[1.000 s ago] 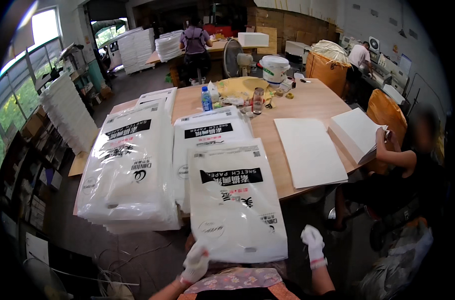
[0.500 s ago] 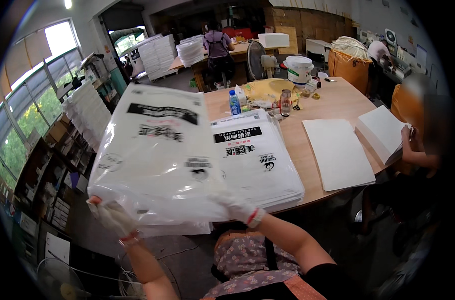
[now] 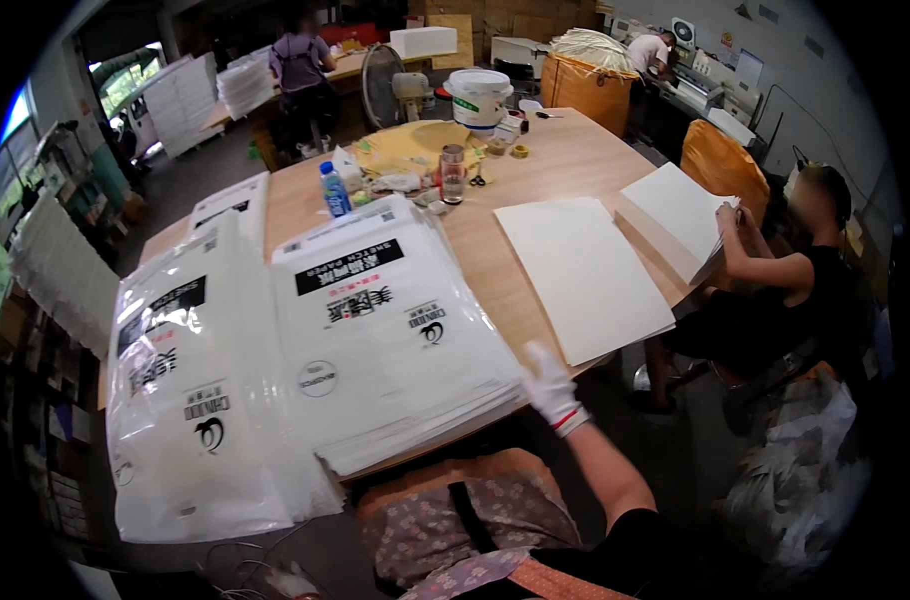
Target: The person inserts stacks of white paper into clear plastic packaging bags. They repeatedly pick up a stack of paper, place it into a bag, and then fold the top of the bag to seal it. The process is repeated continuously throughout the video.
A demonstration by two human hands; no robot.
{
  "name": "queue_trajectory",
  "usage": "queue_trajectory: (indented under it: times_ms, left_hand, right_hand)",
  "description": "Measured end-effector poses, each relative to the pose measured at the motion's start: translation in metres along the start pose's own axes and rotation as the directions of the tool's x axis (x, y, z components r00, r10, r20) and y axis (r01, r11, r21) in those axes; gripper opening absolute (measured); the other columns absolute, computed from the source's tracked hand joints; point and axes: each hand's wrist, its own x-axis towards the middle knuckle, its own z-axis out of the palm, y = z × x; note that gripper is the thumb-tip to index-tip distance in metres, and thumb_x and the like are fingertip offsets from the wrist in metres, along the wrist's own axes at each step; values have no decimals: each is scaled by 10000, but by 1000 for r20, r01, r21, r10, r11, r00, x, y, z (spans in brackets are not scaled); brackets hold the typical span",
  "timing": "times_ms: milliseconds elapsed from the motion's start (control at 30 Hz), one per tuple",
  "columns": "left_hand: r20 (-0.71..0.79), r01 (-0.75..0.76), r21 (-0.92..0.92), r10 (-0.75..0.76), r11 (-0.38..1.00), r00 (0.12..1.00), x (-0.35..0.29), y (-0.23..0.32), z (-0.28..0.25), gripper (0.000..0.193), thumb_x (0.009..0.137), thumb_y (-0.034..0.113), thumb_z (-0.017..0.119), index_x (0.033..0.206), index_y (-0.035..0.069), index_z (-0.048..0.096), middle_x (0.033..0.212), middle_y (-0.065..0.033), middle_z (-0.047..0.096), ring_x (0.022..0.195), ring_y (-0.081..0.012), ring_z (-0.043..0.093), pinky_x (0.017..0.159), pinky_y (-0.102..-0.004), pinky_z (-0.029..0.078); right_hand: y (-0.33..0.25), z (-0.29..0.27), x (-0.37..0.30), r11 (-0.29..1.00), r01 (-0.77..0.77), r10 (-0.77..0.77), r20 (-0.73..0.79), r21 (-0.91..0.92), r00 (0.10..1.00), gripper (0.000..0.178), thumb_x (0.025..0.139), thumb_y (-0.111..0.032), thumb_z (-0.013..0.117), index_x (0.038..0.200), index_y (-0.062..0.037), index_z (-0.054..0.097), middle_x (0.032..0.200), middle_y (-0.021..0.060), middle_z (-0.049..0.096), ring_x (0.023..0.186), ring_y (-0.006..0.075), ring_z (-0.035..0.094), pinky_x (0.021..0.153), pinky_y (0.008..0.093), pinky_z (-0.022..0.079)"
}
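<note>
My right hand (image 3: 552, 388), in a white glove with a red cuff edge, is beside the near right corner of a stack of printed white sheets (image 3: 385, 360). Its fingers are stretched out and hold nothing. Left of that stack, a clear plastic bag with black print (image 3: 265, 450) lies on a pile, its near end hanging past the table edge. At the lower edge, a small blurred pale shape seems to be my left hand (image 3: 293, 582); its fingers cannot be made out.
On the table (image 3: 565, 150) stand a blue-capped bottle (image 3: 335, 190), a glass jar (image 3: 453, 175), scissors (image 3: 478, 175) and a white bucket (image 3: 478, 100). Plain white sheets (image 3: 585, 280) lie to the right. A seated person (image 3: 795, 270) handles another paper stack (image 3: 680, 215).
The plastic bag has gone from my two hands down onto the left pile. My right hand has moved right, and my left has dropped to the lower edge. The view has turned right.
</note>
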Motion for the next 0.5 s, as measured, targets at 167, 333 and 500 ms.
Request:
queue_trajectory:
  times_ms: [167, 333, 500]
  left_hand:
    - [779, 358, 513, 599, -780, 188, 34, 47, -143, 127, 878, 177, 449, 893, 73, 520, 909, -97, 563, 800, -216, 553, 695, -320, 479]
    - [344, 517, -751, 424, -411, 838, 96, 14, -168, 211, 889, 189, 446, 1048, 74, 520, 960, -99, 558, 846, -207, 554, 738, -340, 478]
    - [237, 473, -686, 444, -553, 864, 284, -18, -297, 113, 844, 73, 616, 933, 10, 588, 838, -103, 612, 757, -181, 592, 701, -333, 484]
  right_hand:
    - [129, -88, -2, 764, -37, 228, 215, -645, 950, 953, 701, -572, 679, 1374, 0, 321, 1288, 221, 474, 1234, 387, 400, 1008, 425, 358]
    - [145, -92, 20, 923, -92, 209, 286, -375, 935, 889, 725, -592, 653, 1360, -40, 367, 1152, 240, 550, 1086, 386, 518, 923, 437, 418]
    - [185, -108, 27, 959, -101, 129, 90, -266, 988, 532, 850, -431, 592, 1193, -27, 543, 990, 199, 615, 864, 365, 602, 718, 446, 492]
